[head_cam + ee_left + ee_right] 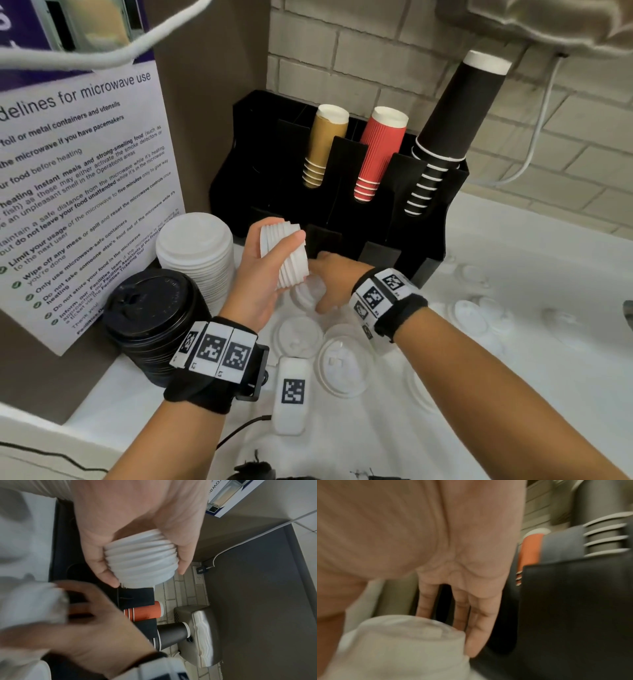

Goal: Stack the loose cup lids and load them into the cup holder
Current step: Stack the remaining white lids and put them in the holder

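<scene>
My left hand (pixel 281 240) grips a short stack of white lids (pixel 291 267) on its side, thumb across the top, in front of the black cup holder (pixel 267 137). The left wrist view shows that stack of white lids (pixel 140 558) between thumb and fingers. My right hand (pixel 318 284) reaches down beside it and holds a loose white lid (pixel 305 291) between thumb and fingers at the holder's foot. In the blurred right wrist view the fingers (pixel 476 635) lie along this lid's (pixel 402 642) far edge. More loose lids (pixel 342 363) lie flat on the white counter.
A tall white lid stack (pixel 195 250) and a black lid stack (pixel 150 315) stand at the left by a microwave sign (pixel 78 192). Brown (pixel 323 147), red (pixel 380 150) and black (pixel 452 113) cup stacks fill the holder. A white tagged block (pixel 291 394) lies near me.
</scene>
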### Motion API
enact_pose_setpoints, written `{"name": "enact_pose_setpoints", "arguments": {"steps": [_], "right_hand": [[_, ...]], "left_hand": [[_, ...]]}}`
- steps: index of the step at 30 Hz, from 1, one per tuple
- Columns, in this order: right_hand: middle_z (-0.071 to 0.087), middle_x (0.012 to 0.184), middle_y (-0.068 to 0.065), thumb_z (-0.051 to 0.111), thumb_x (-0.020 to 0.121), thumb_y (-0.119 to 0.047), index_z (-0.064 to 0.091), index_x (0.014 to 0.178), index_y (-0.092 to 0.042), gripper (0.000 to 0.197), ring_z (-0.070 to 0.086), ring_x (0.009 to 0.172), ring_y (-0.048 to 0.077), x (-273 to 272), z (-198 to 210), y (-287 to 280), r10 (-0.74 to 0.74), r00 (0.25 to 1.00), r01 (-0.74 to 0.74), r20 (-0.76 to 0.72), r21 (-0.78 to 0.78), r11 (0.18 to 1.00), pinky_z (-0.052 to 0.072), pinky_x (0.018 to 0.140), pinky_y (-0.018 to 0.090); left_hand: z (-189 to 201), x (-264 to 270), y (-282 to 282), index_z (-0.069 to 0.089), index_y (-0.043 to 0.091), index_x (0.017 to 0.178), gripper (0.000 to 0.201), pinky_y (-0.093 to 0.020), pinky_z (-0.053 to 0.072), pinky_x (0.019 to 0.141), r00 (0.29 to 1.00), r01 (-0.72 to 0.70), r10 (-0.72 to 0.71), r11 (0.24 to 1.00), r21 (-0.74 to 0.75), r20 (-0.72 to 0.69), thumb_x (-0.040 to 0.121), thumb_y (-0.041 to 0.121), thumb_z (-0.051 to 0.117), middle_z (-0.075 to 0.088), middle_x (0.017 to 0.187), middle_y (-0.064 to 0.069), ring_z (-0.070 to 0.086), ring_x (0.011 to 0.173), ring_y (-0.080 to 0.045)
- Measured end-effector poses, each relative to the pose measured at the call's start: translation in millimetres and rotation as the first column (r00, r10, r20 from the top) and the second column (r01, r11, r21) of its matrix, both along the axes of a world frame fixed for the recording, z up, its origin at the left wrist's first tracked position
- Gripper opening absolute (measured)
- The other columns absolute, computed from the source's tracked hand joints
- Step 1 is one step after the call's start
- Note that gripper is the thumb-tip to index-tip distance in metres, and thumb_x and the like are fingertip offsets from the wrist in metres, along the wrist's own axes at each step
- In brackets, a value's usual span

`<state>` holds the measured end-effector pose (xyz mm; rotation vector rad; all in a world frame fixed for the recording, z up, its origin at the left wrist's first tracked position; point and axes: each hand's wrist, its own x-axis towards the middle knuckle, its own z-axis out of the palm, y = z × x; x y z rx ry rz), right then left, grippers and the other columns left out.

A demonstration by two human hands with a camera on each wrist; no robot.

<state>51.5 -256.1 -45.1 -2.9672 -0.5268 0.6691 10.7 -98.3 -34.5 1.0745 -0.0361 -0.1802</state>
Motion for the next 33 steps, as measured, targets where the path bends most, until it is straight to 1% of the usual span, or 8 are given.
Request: {"name": "enact_pose_setpoints", "arguments": {"steps": [4, 6, 10, 15, 24, 29, 31, 33], "right_hand": [[0.054, 0.109, 0.000, 0.076, 0.072, -0.030, 0.043, 0.128, -0.029, 0.064, 0.057, 0.097, 0.018, -16, 39, -25, -0.222, 0.973, 0.176, 0.060, 0.430, 0.886, 0.052, 0.077, 0.026], [0.057, 0.105, -0.006, 0.075, 0.074, -0.026, 0.045, 0.122, -0.037, 0.058, 0.062, 0.090, 0.014, -31, 53, -35, -0.338, 0.941, 0.250, 0.007, 0.659, 0.710, 0.052, 0.070, 0.016], [0.060, 0.114, 0.000, 0.074, 0.075, -0.015, 0.048, 0.123, -0.036, 0.058, 0.064, 0.100, 0.016, -58, 63, -33, -0.302, 0.947, 0.229, -0.106, 0.883, 0.410, 0.056, 0.084, 0.031], [0.053, 0.123, 0.005, 0.075, 0.074, 0.001, 0.048, 0.126, -0.025, 0.064, 0.059, 0.111, 0.018, -71, 60, -21, -0.216, 0.973, 0.164, -0.088, 0.914, 0.370, 0.057, 0.085, 0.038], [0.054, 0.117, -0.006, 0.081, 0.070, -0.003, 0.048, 0.123, -0.024, 0.065, 0.058, 0.107, 0.009, -77, 54, -13, -0.256, 0.965, 0.154, -0.063, 0.924, 0.350, 0.057, 0.080, 0.032], [0.058, 0.126, 0.000, 0.066, 0.087, -0.009, 0.043, 0.134, -0.023, 0.054, 0.059, 0.115, 0.012, -71, 50, -12, -0.247, 0.948, 0.266, -0.201, 0.926, 0.268, 0.051, 0.096, 0.031], [0.058, 0.129, 0.006, 0.057, 0.094, -0.011, 0.044, 0.136, -0.016, 0.044, 0.056, 0.118, 0.016, -64, 46, -9, -0.276, 0.935, 0.327, -0.221, 0.838, 0.437, 0.046, 0.102, 0.033], [0.054, 0.133, 0.006, 0.061, 0.092, -0.023, 0.046, 0.137, -0.018, 0.048, 0.053, 0.119, 0.018, -59, 37, -1, -0.195, 0.966, 0.256, -0.169, 0.538, 0.803, 0.043, 0.104, 0.037]], "left_hand": [[1, 0, 0, 0.058, 0.036, 0.106, 0.049, -0.030, 0.053, 0.063, 1.000, 0.006, -0.007, 1.000, 0.020, 0.017, 0.061, 0.043, 0.075, 0.062, 0.103, 0.007, 0.061, 0.094, -0.012], [3, 0, -1, 0.058, 0.035, 0.108, 0.047, -0.032, 0.054, 0.065, 1.000, 0.023, -0.023, 0.999, 0.034, 0.018, 0.064, 0.042, 0.074, 0.063, 0.102, 0.008, 0.061, 0.094, -0.010], [5, -4, -4, 0.061, 0.035, 0.108, 0.046, -0.035, 0.057, 0.068, 0.993, 0.114, -0.115, 0.991, 0.065, 0.020, 0.066, 0.046, 0.075, 0.067, 0.096, 0.012, 0.064, 0.093, -0.011], [9, -11, -10, 0.060, 0.033, 0.111, 0.042, -0.040, 0.056, 0.073, 0.983, 0.183, -0.184, 0.981, 0.061, 0.025, 0.072, 0.046, 0.070, 0.063, 0.118, -0.007, 0.063, 0.104, -0.023], [8, -13, -14, 0.061, 0.036, 0.106, 0.039, -0.033, 0.057, 0.062, 0.987, 0.158, -0.159, 0.987, 0.018, 0.026, 0.069, 0.045, 0.072, 0.068, 0.105, 0.003, 0.070, 0.091, -0.016], [11, -10, -7, 0.058, 0.031, 0.112, 0.046, -0.031, 0.056, 0.063, 0.998, 0.045, -0.045, 0.999, 0.004, 0.047, 0.069, 0.037, 0.073, 0.063, 0.107, 0.002, 0.066, 0.092, -0.012], [14, -7, -2, 0.057, 0.030, 0.111, 0.045, -0.029, 0.055, 0.062, 0.998, -0.023, 0.023, 1.000, -0.002, 0.056, 0.069, 0.035, 0.071, 0.062, 0.102, 0.006, 0.065, 0.088, -0.007], [16, -5, 3, 0.054, 0.028, 0.112, 0.040, -0.027, 0.054, 0.060, 0.997, -0.051, 0.051, 0.999, 0.002, 0.060, 0.075, 0.031, 0.069, 0.062, 0.099, 0.007, 0.066, 0.081, -0.005]]}}
